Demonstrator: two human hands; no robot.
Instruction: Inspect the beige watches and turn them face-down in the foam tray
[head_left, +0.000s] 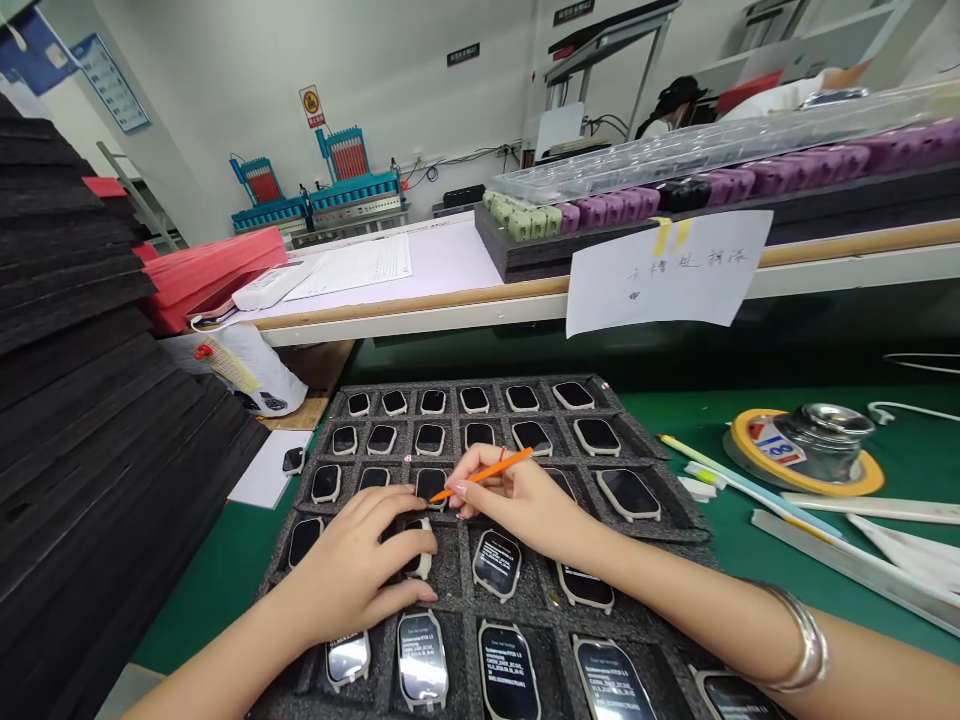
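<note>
A black foam tray (645, 440) lies on the green mat and holds several smartwatch bodies in its pockets. My left hand (360, 575) rests on the tray with its fingers curled around one watch body (421, 560) in the fourth row. My right hand (517, 500) pinches an orange stick (486, 472) whose tip points down-left at that watch. A silver bangle (802, 635) sits on my right wrist. Watches in the nearest rows, such as one lit watch (496, 562), show white text on their screens.
A tall stack of black foam trays (82, 400) fills the left. To the right lie a tape roll with a metal tin (814, 450), a pen (720, 470) and white strips. A raised shelf (480, 300) behind carries papers, red folders and trays of coloured watch cases. A person sits far back.
</note>
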